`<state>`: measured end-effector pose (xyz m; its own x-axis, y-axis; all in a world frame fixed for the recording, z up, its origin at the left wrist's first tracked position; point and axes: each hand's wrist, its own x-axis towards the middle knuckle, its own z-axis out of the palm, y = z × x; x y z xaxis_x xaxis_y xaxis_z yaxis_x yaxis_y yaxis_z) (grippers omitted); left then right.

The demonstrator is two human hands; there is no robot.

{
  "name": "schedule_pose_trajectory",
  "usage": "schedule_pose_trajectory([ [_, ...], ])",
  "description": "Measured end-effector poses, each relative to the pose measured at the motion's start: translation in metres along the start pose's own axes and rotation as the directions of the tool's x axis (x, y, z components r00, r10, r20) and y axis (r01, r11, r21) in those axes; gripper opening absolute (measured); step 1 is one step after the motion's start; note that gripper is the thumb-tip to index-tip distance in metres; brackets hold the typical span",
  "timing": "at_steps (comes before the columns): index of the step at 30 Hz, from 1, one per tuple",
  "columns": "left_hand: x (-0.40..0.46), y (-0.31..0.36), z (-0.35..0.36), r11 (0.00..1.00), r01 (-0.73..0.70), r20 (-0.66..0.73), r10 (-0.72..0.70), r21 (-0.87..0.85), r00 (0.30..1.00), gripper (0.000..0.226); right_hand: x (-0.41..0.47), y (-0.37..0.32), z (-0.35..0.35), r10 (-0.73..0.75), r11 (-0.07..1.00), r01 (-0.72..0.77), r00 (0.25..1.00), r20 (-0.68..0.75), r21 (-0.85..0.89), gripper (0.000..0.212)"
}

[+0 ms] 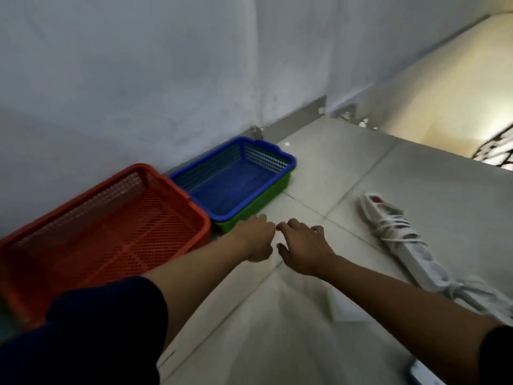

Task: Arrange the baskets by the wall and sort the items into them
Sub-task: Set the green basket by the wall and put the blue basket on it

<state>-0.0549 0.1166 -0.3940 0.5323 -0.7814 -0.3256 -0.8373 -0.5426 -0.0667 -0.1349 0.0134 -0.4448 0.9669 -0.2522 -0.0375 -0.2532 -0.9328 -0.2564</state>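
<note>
Hands: left hand (256,240) and right hand (304,247) side by side, fingers relaxed, holding nothing.
Blue basket (236,176): nested in green basket (251,209), just beyond the hands, by the wall (138,79).
Red basket (102,229): left of the hands.
Power strip (402,243): on the floor (319,168), right of the hands.

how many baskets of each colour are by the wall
orange basket: 1
blue basket: 1, nested in the green one
green basket: 1, under the blue
total: 3 baskets

Camera: single head-worn wide-angle view.
Direction: forward and down, toward wall (138,79) at 12 o'clock.
Nearness: close above tiled floor (305,315), arm's reach.
Tilt: rolled, floor lines slanted.
</note>
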Motion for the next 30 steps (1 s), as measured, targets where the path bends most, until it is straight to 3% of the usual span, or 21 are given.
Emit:
schedule_pose_trajectory([
  [3,-0.037,-0.06,0.016,0.964,0.265,-0.08,-0.267,-0.032,0.961,0.051,0.039,-0.061,0.009,0.002,0.956,0.011,0.999,-0.044,0.293,0.041],
  [7,-0.086,-0.123,0.065,0.87,0.492,0.021,-0.492,-0.033,0.87,0.065,0.066,-0.125,0.024,-0.005,0.853,0.01,1.0,-0.012,0.523,0.038],
  [10,-0.11,-0.152,0.085,0.878,0.477,0.269,-0.449,-0.047,0.852,0.062,0.075,-0.149,0.035,0.039,0.813,-0.047,0.999,0.026,0.581,0.048],
  [12,-0.122,-0.165,0.092,0.9,0.428,0.334,-0.379,-0.083,0.863,0.048,0.081,-0.155,0.043,0.054,0.827,-0.06,0.998,0.028,0.559,0.055],
  [16,-0.132,-0.177,0.091,0.926,0.351,0.314,-0.295,-0.139,0.902,0.038,0.088,-0.15,0.049,0.057,0.839,-0.043,0.998,-0.009,0.542,0.06],
  [21,-0.129,-0.194,0.073,0.907,0.377,0.382,-0.287,-0.186,0.879,0.041,0.087,-0.144,0.052,0.05,0.861,-0.028,0.998,-0.03,0.508,0.053],
  [25,-0.129,-0.183,0.08,0.937,0.346,0.39,-0.306,-0.034,0.868,0.047,0.08,-0.143,0.055,-0.01,0.888,0.007,1.0,0.003,0.46,0.057],
  [30,-0.125,-0.173,0.078,0.888,0.435,0.225,-0.46,0.152,0.859,0.037,0.068,-0.134,0.045,-0.033,0.902,0.015,0.999,0.035,0.431,0.053],
])
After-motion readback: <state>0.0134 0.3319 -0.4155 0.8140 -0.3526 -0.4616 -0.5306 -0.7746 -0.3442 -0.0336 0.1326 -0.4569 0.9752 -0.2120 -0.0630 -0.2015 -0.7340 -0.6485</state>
